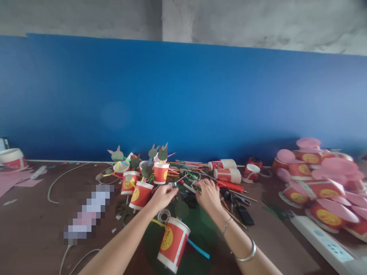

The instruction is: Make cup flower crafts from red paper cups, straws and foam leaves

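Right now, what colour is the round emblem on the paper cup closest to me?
Yellow, on the red cup; it shows best in the head view.

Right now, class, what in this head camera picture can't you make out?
All in the head view:
Left fingertips' grip: left hand hides part, the rest too small.
Under the right hand: covered by its fingers.
Item at left: pixelated.
Pile of red cups at right: cut off by the right edge.
Small print on the nearest cup: too small.
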Available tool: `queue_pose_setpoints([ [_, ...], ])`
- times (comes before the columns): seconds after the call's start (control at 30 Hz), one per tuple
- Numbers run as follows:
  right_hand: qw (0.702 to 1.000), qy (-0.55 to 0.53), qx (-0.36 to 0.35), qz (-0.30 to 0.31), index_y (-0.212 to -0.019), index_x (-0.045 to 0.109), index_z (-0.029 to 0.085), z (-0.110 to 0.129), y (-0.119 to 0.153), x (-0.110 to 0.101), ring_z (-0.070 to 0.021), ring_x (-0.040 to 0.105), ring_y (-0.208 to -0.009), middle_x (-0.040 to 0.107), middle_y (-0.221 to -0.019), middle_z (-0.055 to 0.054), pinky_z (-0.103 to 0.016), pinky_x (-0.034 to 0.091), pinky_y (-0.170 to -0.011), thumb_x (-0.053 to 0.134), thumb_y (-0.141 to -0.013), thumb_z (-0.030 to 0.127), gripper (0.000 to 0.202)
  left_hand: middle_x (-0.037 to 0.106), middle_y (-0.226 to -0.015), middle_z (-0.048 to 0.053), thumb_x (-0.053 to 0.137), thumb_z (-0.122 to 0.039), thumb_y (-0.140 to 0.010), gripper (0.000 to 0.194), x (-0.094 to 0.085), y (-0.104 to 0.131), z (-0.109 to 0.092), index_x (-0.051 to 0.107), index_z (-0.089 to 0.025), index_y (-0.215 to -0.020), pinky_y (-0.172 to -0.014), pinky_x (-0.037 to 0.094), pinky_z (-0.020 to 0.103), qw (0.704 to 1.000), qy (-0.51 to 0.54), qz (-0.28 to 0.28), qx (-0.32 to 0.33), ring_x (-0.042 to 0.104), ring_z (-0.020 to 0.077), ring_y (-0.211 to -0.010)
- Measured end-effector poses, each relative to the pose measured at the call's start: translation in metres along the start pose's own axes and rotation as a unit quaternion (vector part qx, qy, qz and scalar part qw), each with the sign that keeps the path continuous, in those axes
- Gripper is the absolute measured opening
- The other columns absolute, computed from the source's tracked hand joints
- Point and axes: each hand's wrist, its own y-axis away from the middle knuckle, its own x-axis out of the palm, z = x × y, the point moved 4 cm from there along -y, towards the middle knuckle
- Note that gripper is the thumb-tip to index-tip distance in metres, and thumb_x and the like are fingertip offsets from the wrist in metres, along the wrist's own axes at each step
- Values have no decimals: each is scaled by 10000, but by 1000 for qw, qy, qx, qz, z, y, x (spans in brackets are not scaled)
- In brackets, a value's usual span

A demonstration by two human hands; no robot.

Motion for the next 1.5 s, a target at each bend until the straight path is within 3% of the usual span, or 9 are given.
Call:
queue_pose_setpoints([
  [0.17,999,5,0,40,-723,653,214,-5,-1,3,-252,461,-953,619,-916,-61,-356,293,-788,607,-694,212,55,545,-551,-17,487,-425,-779,309,0,5,-12,553,-168,-623,-531,360,220,997,-3,-36,67,498,127,-539],
  [0.37,998,51,11,43,-977,596,202,-1,0,3,-270,448,-992,593,-1003,-86,-373,298,-793,593,-682,204,296,621,-654,6,486,-358,-795,230,0,13,-25,604,-184,-701,-608,399,233,991,-8,-74,112,552,150,-617],
  [0.5,997,70,3,40,-752,613,191,-2,1,2,-281,448,-978,594,-936,-97,-372,297,-775,589,-696,204,63,668,-784,43,482,-304,-812,199,0,16,-28,644,-196,-773,-724,430,267,983,-17,-103,154,593,185,-759],
  [0.6,997,66,-24,13,-680,595,195,3,1,-4,-271,454,-956,596,-915,-88,-360,297,-763,579,-707,202,32,669,-851,61,470,-272,-831,205,1,18,-32,663,-204,-821,-817,424,305,973,-42,-108,200,586,203,-852],
  [0.73,997,28,-61,-50,-682,553,197,19,3,-18,-225,478,-900,587,-893,-59,-327,302,-755,540,-750,213,71,644,-1010,75,462,-209,-837,262,4,22,-38,643,-222,-1026,-916,386,370,954,-100,-102,262,545,218,-975],
  [0.83,994,-11,-89,-56,-675,520,194,31,6,-24,-203,510,-815,597,-780,-40,-305,301,-721,515,-775,216,103,577,-1181,77,445,-192,-846,395,9,27,-43,520,-247,-1230,-964,354,410,944,-140,-78,289,481,230,-1097],
  [1.07,985,-96,-136,-37,-696,482,196,40,8,-25,-153,547,-576,583,-583,13,-279,314,-693,449,-794,156,111,546,-1230,50,432,-159,-852,438,15,32,-47,473,-283,-1270,-968,350,407,938,-177,-35,296,452,222,-1138],
  [1.37,983,-105,-151,-14,-811,498,202,41,10,-22,-174,544,-531,583,-552,16,-275,325,-629,397,-844,190,106,614,-1109,70,473,-151,-825,277,7,29,-49,633,-232,-1037,-954,380,374,956,-59,-75,276,526,220,-1066],
  [1.5,976,-121,-183,-7,-877,498,184,45,12,-25,-176,565,-567,610,-585,3,-284,326,-662,373,-878,197,127,625,-1078,78,493,-193,-827,309,-1,23,-40,555,-204,-1130,-905,422,347,969,23,-115,218,562,204,-1011],
])
